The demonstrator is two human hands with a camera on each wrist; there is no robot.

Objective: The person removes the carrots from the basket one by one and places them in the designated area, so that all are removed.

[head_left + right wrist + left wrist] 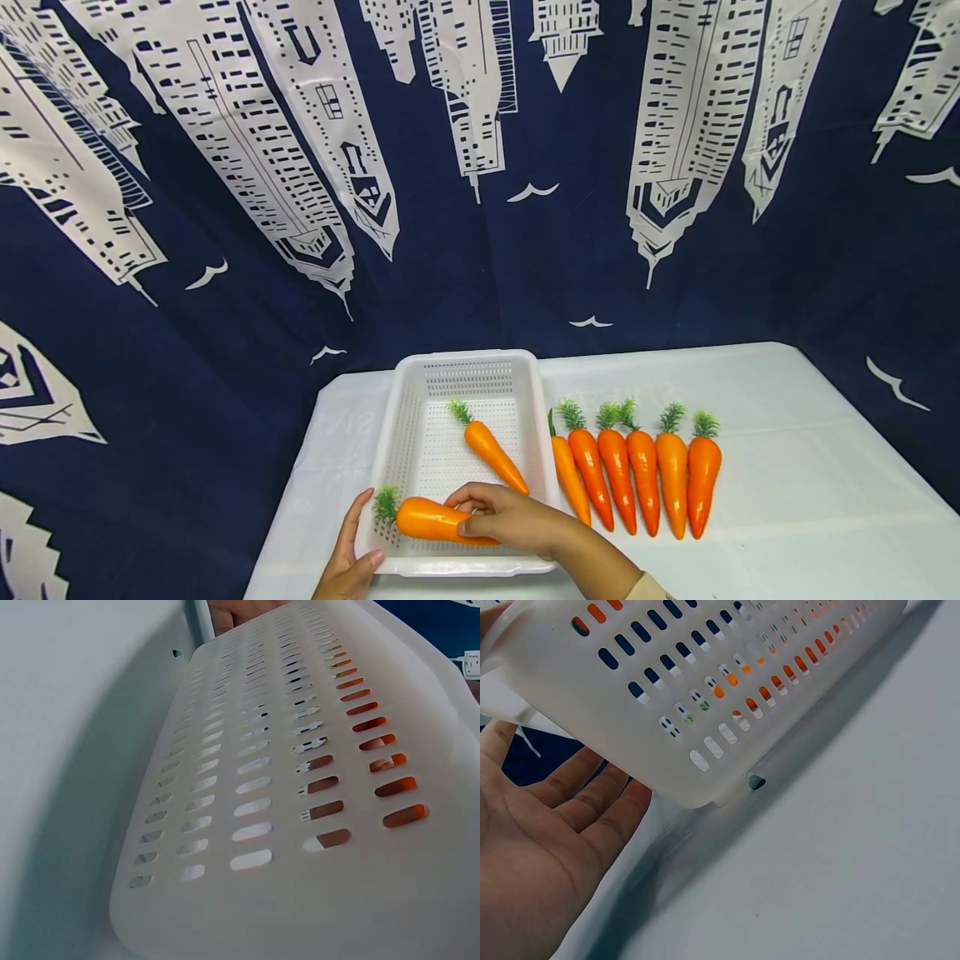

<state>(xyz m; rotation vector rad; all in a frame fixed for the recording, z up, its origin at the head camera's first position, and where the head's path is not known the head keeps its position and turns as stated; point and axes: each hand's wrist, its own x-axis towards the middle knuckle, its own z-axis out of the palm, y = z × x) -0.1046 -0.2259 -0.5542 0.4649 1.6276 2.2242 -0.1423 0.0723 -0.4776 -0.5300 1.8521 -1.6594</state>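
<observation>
A white perforated plastic basket (459, 567) stands on the table. My left hand (347, 557) holds its near left corner, thumb on the front rim and fingers along the left side. The left wrist view shows this hand (547, 847) beside the basket wall (592, 697). Inside the basket, my right hand (517, 518) pinches the narrow end of an orange carrot (429, 518), which lies crosswise with its green top to the left. Another carrot (491, 452) lies slantwise farther back in the basket. In the right wrist view, the basket wall (360, 892) hides most of the right hand.
Several carrots (643, 475) lie side by side right of the basket, green tops pointing away. A white cloth (810, 483) covers the table. Behind it hangs a dark blue curtain (480, 275) printed with white buildings and birds.
</observation>
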